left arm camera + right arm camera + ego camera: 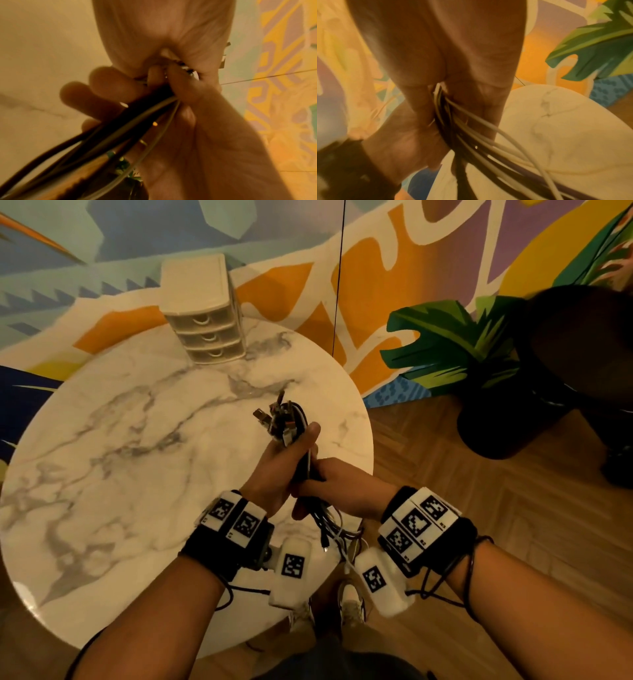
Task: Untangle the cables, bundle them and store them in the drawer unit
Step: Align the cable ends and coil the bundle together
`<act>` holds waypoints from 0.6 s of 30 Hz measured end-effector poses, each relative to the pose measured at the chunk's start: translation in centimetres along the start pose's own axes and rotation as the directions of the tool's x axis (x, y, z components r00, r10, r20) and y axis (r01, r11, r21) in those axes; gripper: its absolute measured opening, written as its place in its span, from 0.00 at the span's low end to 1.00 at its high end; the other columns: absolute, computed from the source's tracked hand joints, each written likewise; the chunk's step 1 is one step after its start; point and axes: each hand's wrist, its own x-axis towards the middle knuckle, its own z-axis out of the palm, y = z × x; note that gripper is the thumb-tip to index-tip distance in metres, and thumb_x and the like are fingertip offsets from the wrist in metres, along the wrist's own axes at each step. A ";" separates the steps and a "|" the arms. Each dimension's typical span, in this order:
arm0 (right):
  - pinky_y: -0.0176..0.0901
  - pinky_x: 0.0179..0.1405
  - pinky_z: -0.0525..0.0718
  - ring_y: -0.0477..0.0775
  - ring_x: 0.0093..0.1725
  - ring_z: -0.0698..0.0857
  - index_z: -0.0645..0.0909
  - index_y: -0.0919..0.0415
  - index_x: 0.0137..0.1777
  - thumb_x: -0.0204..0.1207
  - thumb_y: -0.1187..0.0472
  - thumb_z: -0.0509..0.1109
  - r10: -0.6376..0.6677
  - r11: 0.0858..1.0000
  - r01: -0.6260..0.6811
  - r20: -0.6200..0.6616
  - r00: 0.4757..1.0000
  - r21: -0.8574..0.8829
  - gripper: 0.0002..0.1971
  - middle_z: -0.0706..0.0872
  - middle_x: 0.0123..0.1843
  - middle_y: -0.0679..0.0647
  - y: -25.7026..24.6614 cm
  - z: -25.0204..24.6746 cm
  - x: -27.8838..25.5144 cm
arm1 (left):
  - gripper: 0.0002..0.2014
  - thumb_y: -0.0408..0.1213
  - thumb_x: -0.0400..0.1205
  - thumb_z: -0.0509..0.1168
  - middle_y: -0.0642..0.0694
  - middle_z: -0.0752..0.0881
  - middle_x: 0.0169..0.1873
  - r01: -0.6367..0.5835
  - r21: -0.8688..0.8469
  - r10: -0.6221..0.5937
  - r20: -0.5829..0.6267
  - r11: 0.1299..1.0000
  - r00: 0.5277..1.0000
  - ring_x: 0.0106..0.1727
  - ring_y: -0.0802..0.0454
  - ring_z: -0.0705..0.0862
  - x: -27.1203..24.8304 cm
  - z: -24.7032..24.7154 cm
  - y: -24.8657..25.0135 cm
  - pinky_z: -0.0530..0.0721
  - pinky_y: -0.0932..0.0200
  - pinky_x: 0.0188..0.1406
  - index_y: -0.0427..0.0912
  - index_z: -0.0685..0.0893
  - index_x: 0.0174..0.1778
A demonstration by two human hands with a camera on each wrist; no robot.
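Note:
A bundle of black and white cables (306,463) is held upright over the right side of the round marble table (137,440). My left hand (294,450) grips it just under the cluster of plugs (279,416). Directly below, my right hand (335,484) grips the same bundle, touching the left hand. Loose cable ends (334,530) hang under the right hand. The cream three-drawer unit (202,313) stands at the table's far edge with all drawers closed. In the left wrist view the cables (120,128) run out of the fist; in the right wrist view the cables (471,135) fan out below the palm.
The table's right edge (368,440) lies beside my hands, with wooden floor (479,525) beyond. A dark round pot (513,419) stands on the floor at right. A thin black cord (337,285) hangs in front of the painted wall.

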 end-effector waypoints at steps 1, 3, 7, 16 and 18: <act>0.34 0.50 0.85 0.52 0.43 0.89 0.83 0.66 0.50 0.80 0.64 0.63 0.021 1.000 -0.022 0.044 0.999 0.019 0.08 0.90 0.47 0.65 0.2 0.0 0.1 | 0.17 0.50 0.67 0.72 0.45 0.76 0.29 -0.009 -0.035 0.010 0.017 0.999 1.000 0.31 0.51 0.76 0.0 -0.1 0.2 0.76 0.55 0.38 0.40 0.78 0.37; 0.34 0.46 0.84 0.49 0.38 0.88 0.83 0.65 0.43 0.80 0.63 0.64 0.072 0.997 -0.071 0.124 0.990 -0.014 0.09 0.89 0.40 0.57 0.9 0.7 0.2 | 0.12 0.38 0.69 0.74 0.44 0.77 0.30 -0.033 -0.137 0.041 0.056 0.990 0.998 0.32 0.51 0.76 -0.1 0.0 0.6 0.76 0.54 0.40 0.41 0.80 0.44; 0.40 0.26 0.72 0.48 0.23 0.71 0.73 0.57 0.27 0.80 0.56 0.66 0.103 0.995 -0.103 0.068 0.992 -0.003 0.18 0.74 0.24 0.50 2.8 2.9 0.7 | 0.22 0.28 0.75 0.66 0.46 0.75 0.25 -0.020 -0.270 0.044 0.084 0.963 0.996 0.25 0.53 0.73 -0.2 0.9 0.4 0.75 0.60 0.30 0.34 0.77 0.67; 0.39 0.27 0.75 0.47 0.22 0.71 0.72 0.57 0.26 0.77 0.59 0.69 0.186 0.979 -0.179 0.067 0.980 -0.097 0.17 0.73 0.24 0.51 5.2 3.5 0.3 | 0.04 0.30 0.77 0.63 0.50 0.68 0.17 0.023 -0.201 0.014 0.181 0.979 0.983 0.16 0.56 0.63 -0.8 1.4 -0.3 0.56 0.57 0.23 0.34 0.80 0.45; 0.47 0.34 0.79 0.50 0.24 0.74 0.75 0.59 0.26 0.74 0.57 0.69 0.224 0.967 -0.216 0.050 0.973 -0.138 0.16 0.77 0.24 0.53 6.9 2.9 -0.3 | 0.02 0.31 0.75 0.64 0.50 0.68 0.16 0.020 -0.182 0.013 0.179 0.983 0.984 0.16 0.55 0.62 -0.6 1.9 -1.1 0.55 0.55 0.23 0.37 0.77 0.40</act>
